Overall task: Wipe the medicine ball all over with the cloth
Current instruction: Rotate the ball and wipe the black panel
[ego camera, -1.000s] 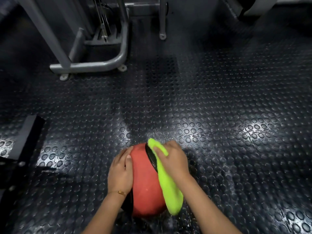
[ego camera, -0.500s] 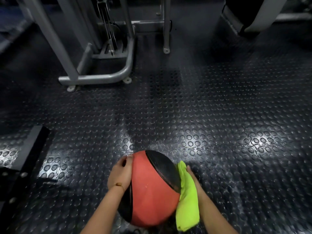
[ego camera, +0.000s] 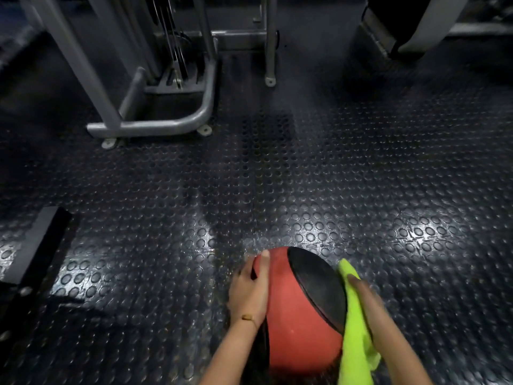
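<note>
Red rubber medicine ball with black panels (ego camera: 294, 315) is set on the dark studded rubber floor (ego camera: 277, 190), low in the head view, close in front of the person. Grey steel machine frame (ego camera: 155, 123) stands well apart, beyond it.

Left hand (ego camera: 248, 294) is laid flat on the ball's left side, fingers spread and open against the red rubber, nothing gripped; a thin bracelet is seen at the wrist. Right hand (ego camera: 363, 298) is blurred; the bright lime-green microfibre cloth (ego camera: 354, 337) is pressed under it against the ball's right flank beside the black panel. How far the fingers are curled cannot be told.

Step in hand, as judged: right side being wiped.

To be done well:
- Ball to be kept steadied by the left hand so it is not rolled off by the wiping pressure.
- Cloth to be kept spread, not bunched; its loose tail hangs near the floor.
- Strokes to be overlapped.
- Ball to be turned in stages, so the underside and the patch beneath the left palm are not missed.
</note>
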Demonstrator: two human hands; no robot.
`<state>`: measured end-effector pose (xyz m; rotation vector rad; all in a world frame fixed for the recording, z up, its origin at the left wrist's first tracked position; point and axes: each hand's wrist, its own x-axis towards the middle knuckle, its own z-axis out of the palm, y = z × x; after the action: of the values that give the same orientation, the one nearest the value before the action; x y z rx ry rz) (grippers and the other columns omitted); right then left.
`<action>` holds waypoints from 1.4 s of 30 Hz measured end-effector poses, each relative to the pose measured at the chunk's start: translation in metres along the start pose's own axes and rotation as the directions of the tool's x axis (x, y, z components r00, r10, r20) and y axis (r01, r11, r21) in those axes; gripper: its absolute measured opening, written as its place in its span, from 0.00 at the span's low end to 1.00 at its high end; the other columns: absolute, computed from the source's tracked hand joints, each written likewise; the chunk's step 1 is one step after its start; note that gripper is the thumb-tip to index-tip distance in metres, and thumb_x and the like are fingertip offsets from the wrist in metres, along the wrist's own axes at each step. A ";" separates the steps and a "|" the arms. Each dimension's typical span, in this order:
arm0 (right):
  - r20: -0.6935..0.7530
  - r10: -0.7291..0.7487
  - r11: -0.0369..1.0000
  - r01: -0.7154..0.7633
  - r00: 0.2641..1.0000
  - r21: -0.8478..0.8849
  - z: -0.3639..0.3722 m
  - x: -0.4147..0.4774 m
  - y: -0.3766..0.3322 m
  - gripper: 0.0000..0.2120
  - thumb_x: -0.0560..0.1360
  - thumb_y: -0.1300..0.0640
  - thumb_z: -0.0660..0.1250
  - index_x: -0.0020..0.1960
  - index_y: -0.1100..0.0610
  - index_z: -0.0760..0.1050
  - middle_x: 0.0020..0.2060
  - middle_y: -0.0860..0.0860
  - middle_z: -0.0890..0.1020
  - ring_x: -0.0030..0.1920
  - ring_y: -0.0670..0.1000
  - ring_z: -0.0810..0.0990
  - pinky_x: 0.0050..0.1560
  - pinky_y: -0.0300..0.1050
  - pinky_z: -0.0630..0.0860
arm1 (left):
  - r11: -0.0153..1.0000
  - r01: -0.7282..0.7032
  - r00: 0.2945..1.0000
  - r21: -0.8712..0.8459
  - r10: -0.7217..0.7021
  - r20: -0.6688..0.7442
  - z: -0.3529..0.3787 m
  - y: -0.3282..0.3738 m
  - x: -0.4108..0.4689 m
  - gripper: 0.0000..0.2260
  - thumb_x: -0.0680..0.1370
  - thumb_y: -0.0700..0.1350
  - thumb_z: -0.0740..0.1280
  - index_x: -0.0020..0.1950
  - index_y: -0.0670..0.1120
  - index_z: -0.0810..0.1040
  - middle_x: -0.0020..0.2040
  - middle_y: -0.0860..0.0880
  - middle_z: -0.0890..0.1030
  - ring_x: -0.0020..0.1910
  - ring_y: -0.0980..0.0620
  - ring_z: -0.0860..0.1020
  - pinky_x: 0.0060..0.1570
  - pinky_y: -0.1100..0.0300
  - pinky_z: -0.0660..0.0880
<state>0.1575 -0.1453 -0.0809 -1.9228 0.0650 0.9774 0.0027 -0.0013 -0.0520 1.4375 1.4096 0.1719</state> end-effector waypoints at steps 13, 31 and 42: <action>0.105 -0.756 0.416 0.599 0.646 -0.684 0.129 -0.123 0.001 0.30 0.73 0.31 0.49 0.70 0.44 0.62 0.65 0.55 0.66 0.63 0.56 0.66 0.61 0.60 0.62 | 0.947 -0.260 0.922 0.189 0.301 -0.243 -0.066 -0.029 0.016 0.17 0.80 0.53 0.56 0.67 0.51 0.72 0.69 0.46 0.71 0.68 0.47 0.68 0.69 0.50 0.61; 0.223 -0.820 0.358 0.776 0.527 -0.520 0.114 -0.071 -0.022 0.21 0.71 0.39 0.58 0.58 0.47 0.77 0.48 0.52 0.76 0.49 0.52 0.71 0.48 0.45 0.68 | 0.948 -0.298 0.856 0.115 0.319 -0.406 -0.057 -0.053 -0.005 0.28 0.74 0.59 0.48 0.67 0.50 0.72 0.69 0.48 0.70 0.68 0.48 0.67 0.67 0.54 0.61; 0.179 -0.562 0.609 0.550 0.808 -0.572 0.115 -0.036 -0.056 0.20 0.72 0.42 0.60 0.54 0.54 0.80 0.54 0.57 0.77 0.56 0.59 0.75 0.54 0.46 0.71 | 0.940 -0.280 0.871 0.194 0.333 -0.362 -0.057 -0.044 -0.001 0.26 0.75 0.58 0.48 0.68 0.51 0.70 0.70 0.50 0.69 0.69 0.50 0.66 0.69 0.50 0.62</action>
<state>0.0871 -0.0386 -0.0438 -2.2983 -0.9059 0.5648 -0.0666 0.0177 -0.0595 1.8108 1.5194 0.6071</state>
